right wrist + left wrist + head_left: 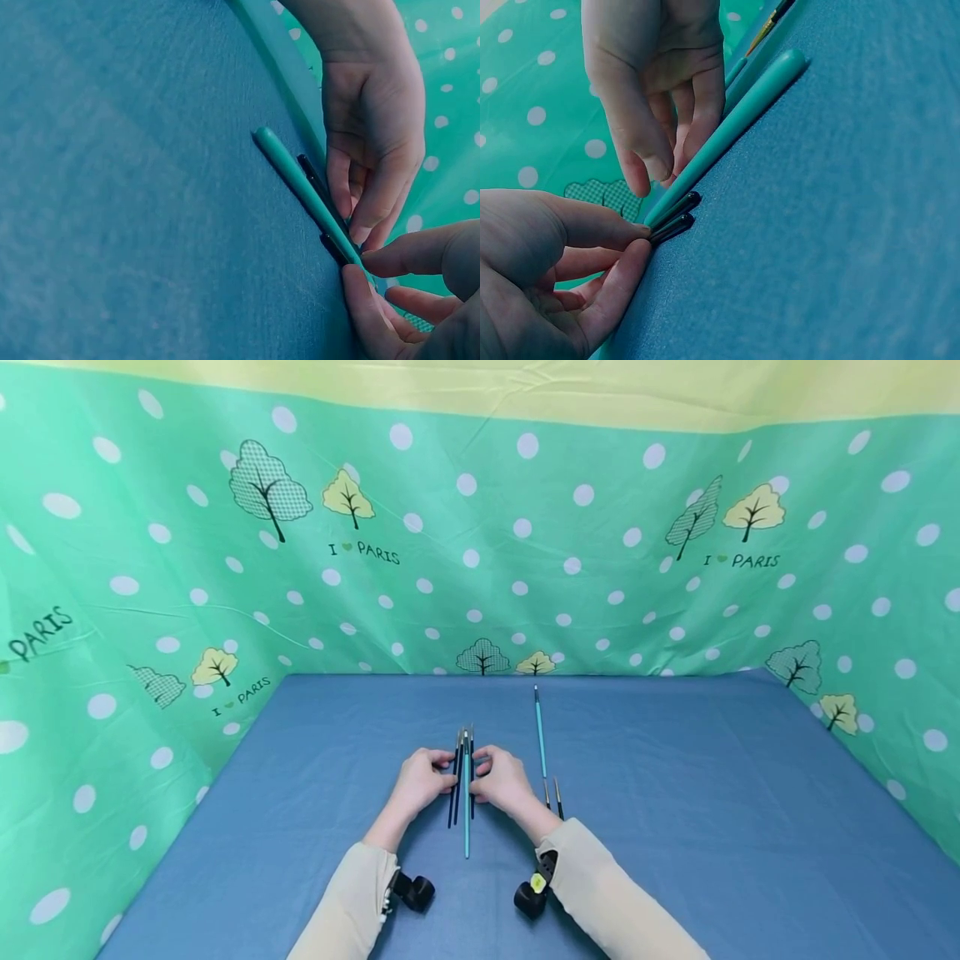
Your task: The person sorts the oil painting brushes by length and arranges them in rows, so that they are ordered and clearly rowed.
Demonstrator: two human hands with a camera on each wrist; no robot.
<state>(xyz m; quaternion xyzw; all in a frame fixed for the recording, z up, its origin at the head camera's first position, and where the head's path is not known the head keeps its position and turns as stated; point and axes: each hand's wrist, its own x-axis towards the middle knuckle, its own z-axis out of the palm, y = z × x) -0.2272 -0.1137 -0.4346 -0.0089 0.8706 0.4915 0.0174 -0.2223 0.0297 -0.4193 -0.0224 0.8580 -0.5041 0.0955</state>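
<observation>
Between the two hands, on the blue cloth, lies a bunch of several paintbrushes, bristles pointing away. A teal paintbrush point(467, 827) reaches nearest to me, beside thinner black paintbrushes point(455, 789). My left hand point(422, 783) pinches black brushes at the left side of the bunch; in the left wrist view its thumb and finger meet by the black handle ends point(681, 217). From the other side my right hand point(501, 779) grips the bunch, and the right wrist view has its thumb and finger about the teal handle point(300, 184). Fingers hide part of the brushes.
Right of the bunch, another teal brush point(540, 735) lies lengthwise on the blue cloth point(675, 793). Nearer me, two dark brushes point(558, 797) with gold ferrules are partly hidden by the right forearm. A green dotted curtain point(517, 585) hangs behind the table.
</observation>
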